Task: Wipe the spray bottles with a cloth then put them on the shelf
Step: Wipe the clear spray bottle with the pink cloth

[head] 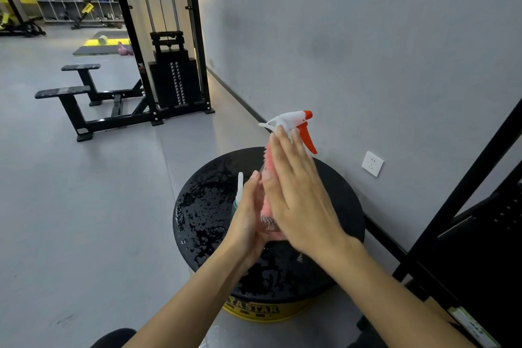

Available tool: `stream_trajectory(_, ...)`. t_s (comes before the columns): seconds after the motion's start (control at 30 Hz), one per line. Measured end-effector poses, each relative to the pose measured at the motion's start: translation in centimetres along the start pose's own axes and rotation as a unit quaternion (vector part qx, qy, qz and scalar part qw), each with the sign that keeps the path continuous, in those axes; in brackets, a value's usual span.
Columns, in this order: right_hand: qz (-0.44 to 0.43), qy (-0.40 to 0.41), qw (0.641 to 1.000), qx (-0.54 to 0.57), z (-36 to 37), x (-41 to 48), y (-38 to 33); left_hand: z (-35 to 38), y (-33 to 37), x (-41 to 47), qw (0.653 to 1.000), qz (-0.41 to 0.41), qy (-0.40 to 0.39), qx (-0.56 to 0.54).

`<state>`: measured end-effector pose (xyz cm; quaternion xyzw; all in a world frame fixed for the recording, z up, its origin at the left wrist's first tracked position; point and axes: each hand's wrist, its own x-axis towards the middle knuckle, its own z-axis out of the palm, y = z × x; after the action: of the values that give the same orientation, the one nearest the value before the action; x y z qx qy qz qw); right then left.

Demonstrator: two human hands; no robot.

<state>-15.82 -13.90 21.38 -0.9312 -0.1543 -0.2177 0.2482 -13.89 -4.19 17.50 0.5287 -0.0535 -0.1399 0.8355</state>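
A clear spray bottle (291,120) with a white head and an orange trigger stands upright over the wet black round drum top (203,206). My left hand (245,217) grips the bottle low on its left side. My right hand (299,192) lies flat with straight fingers and presses a pink cloth (268,158) against the bottle's body. Most of the body is hidden by my hands. A second spray bottle (240,183), with a white nozzle and a teal body, stands just behind my left hand and is mostly hidden.
A black metal shelf frame (466,192) rises at the right, close to the drum. A grey wall with a white socket (372,163) runs behind. A black cable weight machine (169,65) and its foot bars stand to the far left on open grey floor.
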Motion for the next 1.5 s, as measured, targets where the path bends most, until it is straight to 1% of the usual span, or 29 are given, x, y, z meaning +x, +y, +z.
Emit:
stream_trajectory(0.1,0.0,0.001,1.0,0.009,-0.4,1.0,0.2,0.0,-0.1,-0.1,1.0,0.0,-0.015,-0.008)
stream_trajectory(0.17,-0.01,-0.008,1.0,-0.013,-0.4,0.3,-0.2,0.1,0.2,0.0,1.0,0.016,-0.002,-0.01)
stream_trajectory(0.23,-0.018,-0.014,0.999,-0.045,-0.2,-1.1,-0.7,0.2,0.4,0.1,0.999,0.03,-0.006,-0.018)
stream_trajectory(0.33,-0.005,-0.006,0.998,-0.069,0.8,-2.9,-1.2,-0.1,0.5,0.1,0.998,0.054,0.002,-0.013)
stream_trajectory(0.47,0.03,0.043,0.997,-0.058,2.0,-2.4,-1.4,-0.1,0.1,-0.2,1.0,0.02,0.003,-0.004)
stream_trajectory(0.53,0.033,0.027,0.998,-0.047,1.5,-1.2,-1.0,0.0,-0.3,-0.2,1.0,0.003,-0.01,-0.002)
stream_trajectory(0.6,0.022,0.012,0.999,-0.029,0.7,-0.2,-0.6,-0.1,-0.6,-0.1,1.0,-0.01,0.003,-0.012)
stream_trajectory(0.7,0.006,0.006,1.0,-0.027,0.6,-0.1,-0.6,-0.4,-0.7,0.1,1.0,-0.005,0.004,-0.027)
stream_trajectory(0.87,-0.019,-0.001,0.998,-0.066,1.7,-2.5,-1.2,-0.4,0.0,-0.2,0.997,0.013,0.008,-0.072)
stream_trajectory(1.03,0.006,-0.009,1.0,0.003,0.7,-0.6,-0.6,-0.5,-0.7,-0.3,0.999,0.0,0.014,-0.053)
stream_trajectory(1.13,0.012,-0.004,1.0,0.021,0.3,-0.1,-0.5,-0.5,-0.7,-0.3,0.998,-0.006,0.019,-0.054)
stream_trajectory(1.2,0.01,-0.005,1.0,0.017,0.3,-0.6,-0.6,-0.4,-0.5,0.0,0.998,-0.002,0.029,-0.051)
stream_trajectory(1.3,0.019,-0.012,0.999,-0.036,1.0,-2.0,-1.0,-0.4,-0.2,0.1,0.997,0.009,0.033,-0.072)
stream_trajectory(1.4,0.023,0.023,0.999,-0.038,2.2,-2.9,-1.1,-0.4,-0.4,0.1,0.998,0.01,0.019,-0.061)
stream_trajectory(1.5,0.012,0.065,0.998,0.015,2.6,-2.4,-0.5,-0.3,-0.8,0.0,0.998,0.004,0.029,-0.06)
